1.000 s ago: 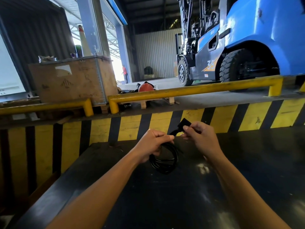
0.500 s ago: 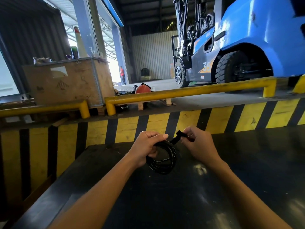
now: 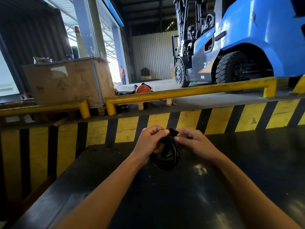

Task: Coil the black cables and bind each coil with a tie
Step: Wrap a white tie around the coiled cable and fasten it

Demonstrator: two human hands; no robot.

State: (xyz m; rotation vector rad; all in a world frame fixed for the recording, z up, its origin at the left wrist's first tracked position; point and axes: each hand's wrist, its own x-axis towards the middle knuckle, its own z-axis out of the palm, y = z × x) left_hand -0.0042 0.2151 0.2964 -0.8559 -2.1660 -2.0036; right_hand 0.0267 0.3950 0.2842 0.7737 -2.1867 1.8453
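A small coil of black cable [image 3: 166, 158] hangs between my hands just above the dark tabletop [image 3: 181, 195]. My left hand [image 3: 149, 142] grips the coil's upper left side, fingers closed around the strands. My right hand [image 3: 197, 142] pinches a short black tie strap [image 3: 173, 132] at the top of the coil, thumb and fingers pressed on it. The strap's end sticks up between my two thumbs. The part of the coil inside my left palm is hidden.
A yellow and black striped wall [image 3: 165, 124] runs behind the table. Yellow guard rails [image 3: 189, 91] top it. Beyond stand a blue forklift [image 3: 239, 52], a wooden crate [image 3: 69, 81], an orange helmet [image 3: 142, 88] and a distant person [image 3: 122, 75].
The tie strap, held out longer to the upper right a second ago, is now drawn short against the top of the coil. My right hand has moved in closer to my left.
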